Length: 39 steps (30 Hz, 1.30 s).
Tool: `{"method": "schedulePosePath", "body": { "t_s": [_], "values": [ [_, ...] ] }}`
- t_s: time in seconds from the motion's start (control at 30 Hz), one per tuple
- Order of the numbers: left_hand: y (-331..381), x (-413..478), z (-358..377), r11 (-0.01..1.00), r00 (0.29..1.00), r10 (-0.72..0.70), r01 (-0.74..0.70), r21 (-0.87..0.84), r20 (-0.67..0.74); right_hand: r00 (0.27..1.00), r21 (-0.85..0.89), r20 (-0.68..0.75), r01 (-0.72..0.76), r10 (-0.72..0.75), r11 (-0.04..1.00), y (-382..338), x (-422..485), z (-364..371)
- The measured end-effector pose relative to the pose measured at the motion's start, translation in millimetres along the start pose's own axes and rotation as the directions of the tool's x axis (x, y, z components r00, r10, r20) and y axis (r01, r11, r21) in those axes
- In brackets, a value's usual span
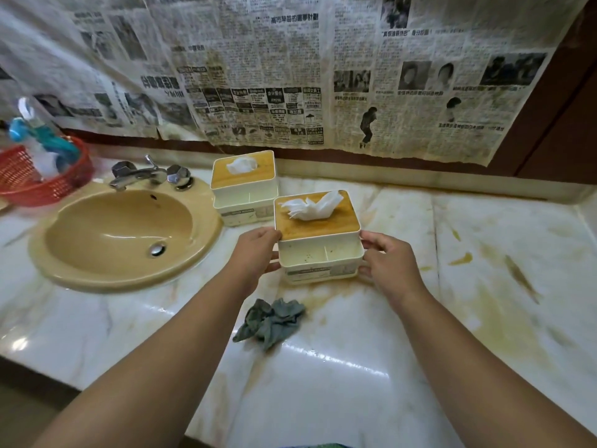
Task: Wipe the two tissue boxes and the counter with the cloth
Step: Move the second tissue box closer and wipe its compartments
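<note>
Counter [484, 286] open rightward; sink [122, 234] and rear tissue box [244, 185] crowd left.

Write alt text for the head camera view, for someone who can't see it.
Two bare hands, left and right, grip the sides of the near tissue box on a stained marble counter. A crumpled grey cloth lies in front of it, a second tissue box stands behind, beside a tan sink.
</note>
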<state>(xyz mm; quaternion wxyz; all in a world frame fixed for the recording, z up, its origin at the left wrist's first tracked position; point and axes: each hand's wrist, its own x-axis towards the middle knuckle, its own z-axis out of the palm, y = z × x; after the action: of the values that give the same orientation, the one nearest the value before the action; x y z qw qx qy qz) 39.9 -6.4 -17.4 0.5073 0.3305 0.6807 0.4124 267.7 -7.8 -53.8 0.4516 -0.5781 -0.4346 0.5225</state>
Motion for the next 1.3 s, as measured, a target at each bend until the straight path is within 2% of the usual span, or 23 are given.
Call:
{"method": "schedulePosePath", "body": {
  "t_s": [0.47, 0.53, 0.63, 0.7, 0.77, 0.83, 0.9, 0.97, 1.03, 1.17, 1.23, 1.3],
  "values": [
    [-14.9, 10.4, -24.2, 0.999, 0.994, 0.015, -0.018, 0.027, 0.104, 0.998, -0.097, -0.062, -0.012, 0.006, 0.995, 2.2, -10.8, 17.0],
    [-14.9, 15.4, -28.7, 0.996, 0.992, 0.005, -0.016, 0.09, 0.126, 0.995, -0.118, -0.101, -0.02, 0.008, 0.993, 1.8, -13.9, 20.8],
    [-13.1, 24.1, -35.1, 0.984, 0.989, -0.023, -0.002, 0.176, 0.145, 0.971, -0.19, -0.24, -0.053, 0.006, 0.98, -0.6, -28.2, 30.4],
    [-12.5, 30.8, -40.6, 0.971, 0.987, -0.008, -0.031, 0.238, 0.163, 0.934, -0.297, -0.348, -0.031, -0.078, 0.954, 0.3, -43.3, 38.7],
    [-12.4, 38.9, -47.2, 0.944, 0.98, 0.053, -0.111, 0.311, 0.19, 0.91, -0.377, -0.368, 0.044, -0.193, 0.925, 1.4, -61.7, 51.2],
    [-9.7, 43.7, -55.5, 0.885, 0.959, 0.142, -0.234, 0.402, 0.245, 0.935, -0.443, -0.257, 0.111, -0.245, 0.89, 2.5, -79.6, 69.0],
    [-5.7, 47.0, -62.8, 0.794, 0.909, 0.247, -0.389, 0.467, 0.336, 0.972, -0.556, -0.049, 0.165, -0.231, 0.814, 7.8, -94.6, 89.1],
    [0.3, 49.8, -66.6, 0.688, 0.84, 0.341, -0.529, 0.497, 0.422, 0.962, -0.696, 0.177, 0.271, -0.207, 0.665, 13.6, -107.2, 108.0],
    [7.7, 52.8, -67.6, 0.6, 0.787, 0.379, -0.609, 0.519, 0.486, 0.925, -0.771, 0.323, 0.38, -0.199, 0.511, 20.5, -115.2, 125.6],
    [17.9, 63.8, -66.4, 0.45, 0.694, 0.421, -0.719, 0.529, 0.584, 0.89, -0.842, 0.415, 0.454, -0.188, 0.291, 41.0, -116.7, 155.4],
    [19.6, 68.3, -64.9, 0.417, 0.653, 0.439, -0.756, 0.504, 0.617, 0.874, -0.857, 0.427, 0.473, -0.233, 0.204, 55.6, -112.4, 161.1],
    [19.3, 72.5, -66.4, 0.409, 0.624, 0.458, -0.78, 0.474, 0.633, 0.863, -0.867, 0.417, 0.471, -0.283, 0.159, 65.0, -109.1, 163.5]
  ]
}}
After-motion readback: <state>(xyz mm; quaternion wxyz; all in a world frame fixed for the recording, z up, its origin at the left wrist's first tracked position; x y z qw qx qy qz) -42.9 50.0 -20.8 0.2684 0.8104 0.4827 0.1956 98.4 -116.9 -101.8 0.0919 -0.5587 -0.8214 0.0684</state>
